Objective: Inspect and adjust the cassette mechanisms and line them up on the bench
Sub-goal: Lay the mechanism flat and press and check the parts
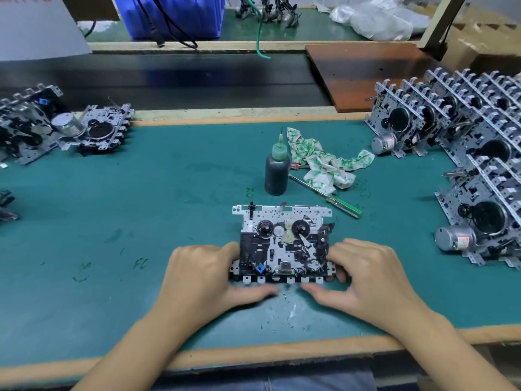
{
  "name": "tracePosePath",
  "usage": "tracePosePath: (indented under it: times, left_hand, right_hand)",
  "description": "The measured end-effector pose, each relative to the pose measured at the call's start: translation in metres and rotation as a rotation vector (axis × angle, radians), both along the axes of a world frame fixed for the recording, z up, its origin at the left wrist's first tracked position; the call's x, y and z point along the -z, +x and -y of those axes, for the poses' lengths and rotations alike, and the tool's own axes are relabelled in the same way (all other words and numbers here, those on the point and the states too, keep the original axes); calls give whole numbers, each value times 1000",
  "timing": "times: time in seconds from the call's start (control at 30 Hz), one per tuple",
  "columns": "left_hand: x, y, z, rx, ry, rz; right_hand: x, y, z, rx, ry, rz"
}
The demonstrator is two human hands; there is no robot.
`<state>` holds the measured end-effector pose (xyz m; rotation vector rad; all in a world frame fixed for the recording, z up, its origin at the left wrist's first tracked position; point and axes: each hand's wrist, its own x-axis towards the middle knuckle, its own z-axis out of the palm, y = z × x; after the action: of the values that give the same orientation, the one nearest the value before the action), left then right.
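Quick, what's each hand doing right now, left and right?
Left hand: grips the left end of the cassette mechanism lying on the bench.
Right hand: grips its right end.

A dark squeeze bottle (277, 173) with a green needle tip stands upright mid-mat. Just to its right lies a crumpled white rag stained green (324, 162), draped over a green-handled screwdriver (335, 199). Behind the mat runs a dark conveyor belt (169, 80) carrying a brown board (363, 71). Beyond it stand a blue crate (172, 15) and clear plastic bags (375, 18).
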<state>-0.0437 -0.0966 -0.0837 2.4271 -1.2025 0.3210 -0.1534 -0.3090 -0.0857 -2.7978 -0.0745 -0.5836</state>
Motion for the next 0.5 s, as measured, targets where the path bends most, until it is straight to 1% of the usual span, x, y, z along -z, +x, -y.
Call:
tracePosePath:
  times: [0.07, 0.17, 0.23, 0.3, 0.4, 0.5]
  left_hand:
    - [-2, 5, -6, 126, 23, -9]
    - [-2, 10, -10, 198, 33, 9]
    - [-1, 11, -8, 188, 21, 37]
    - [0, 10, -6, 128, -9, 60]
    - [3, 7, -4, 62, -41, 47]
    - [4, 8, -5, 72, -49, 43]
  right_hand:
    - [1, 0, -2, 56, 26, 14]
    - [2, 0, -1, 75, 27, 25]
    - [2, 0, -1, 62, 23, 21]
    - [2, 0, -1, 40, 25, 14]
    - [0, 0, 0, 9, 49, 0]
    - [0, 0, 2, -25, 48, -18]
